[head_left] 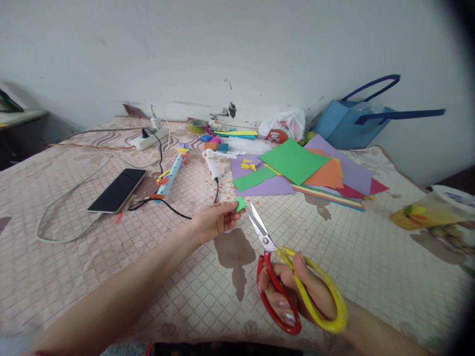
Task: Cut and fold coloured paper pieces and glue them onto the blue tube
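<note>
Between the thumb and fingers of my left hand (pixel 218 221) is a small green paper piece (pixel 241 203). My right hand (pixel 297 289) has its fingers through the handles of a pair of scissors (pixel 265 241), one handle red and the other yellow. The blades are slightly apart and point up toward the green piece, just to its right, without touching it. Beyond my hands, a large green sheet (pixel 294 160) lies on a stack of coloured papers, with a green strip (pixel 254 179) at its left.
A phone (pixel 118 191) with a cable, a power strip (pixel 149 138), a decorated blue strip (pixel 171 174) and a white glue gun (pixel 211 164) lie to the left and centre. On the right are a blue bag (pixel 349 123) and a plastic cup (pixel 430 210).
</note>
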{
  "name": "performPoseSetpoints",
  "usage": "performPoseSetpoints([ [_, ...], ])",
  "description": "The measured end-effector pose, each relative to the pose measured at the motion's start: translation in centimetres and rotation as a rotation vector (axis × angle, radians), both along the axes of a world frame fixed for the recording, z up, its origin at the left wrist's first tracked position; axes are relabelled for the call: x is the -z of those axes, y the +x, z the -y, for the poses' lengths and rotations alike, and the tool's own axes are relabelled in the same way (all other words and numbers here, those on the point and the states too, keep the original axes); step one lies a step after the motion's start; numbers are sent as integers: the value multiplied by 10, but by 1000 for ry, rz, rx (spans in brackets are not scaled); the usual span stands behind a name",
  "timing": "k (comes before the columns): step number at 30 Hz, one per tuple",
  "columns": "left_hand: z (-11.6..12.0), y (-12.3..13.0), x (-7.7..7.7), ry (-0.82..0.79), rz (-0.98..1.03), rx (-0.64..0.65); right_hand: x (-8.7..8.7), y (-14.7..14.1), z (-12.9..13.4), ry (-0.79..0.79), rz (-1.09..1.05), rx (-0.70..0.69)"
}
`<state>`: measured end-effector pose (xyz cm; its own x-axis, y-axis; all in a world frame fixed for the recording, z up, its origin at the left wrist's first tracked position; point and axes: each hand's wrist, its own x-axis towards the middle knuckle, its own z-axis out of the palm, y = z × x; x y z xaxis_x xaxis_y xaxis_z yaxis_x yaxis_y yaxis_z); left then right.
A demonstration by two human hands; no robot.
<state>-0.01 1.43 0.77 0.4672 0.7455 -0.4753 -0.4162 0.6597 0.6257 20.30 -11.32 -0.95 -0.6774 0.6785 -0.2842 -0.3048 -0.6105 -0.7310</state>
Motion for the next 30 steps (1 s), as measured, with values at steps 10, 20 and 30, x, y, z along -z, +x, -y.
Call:
performPoseSetpoints([
  [10, 5, 3, 6, 178, -77, 50, 5, -1, -2, 20, -14, 7],
  [20, 7, 5, 7, 181, -36, 67, 0, -6, -2, -29, -23, 43],
  [30, 7, 5, 7, 147, -34, 63, -5, -8, -2, -10, 88, 71],
])
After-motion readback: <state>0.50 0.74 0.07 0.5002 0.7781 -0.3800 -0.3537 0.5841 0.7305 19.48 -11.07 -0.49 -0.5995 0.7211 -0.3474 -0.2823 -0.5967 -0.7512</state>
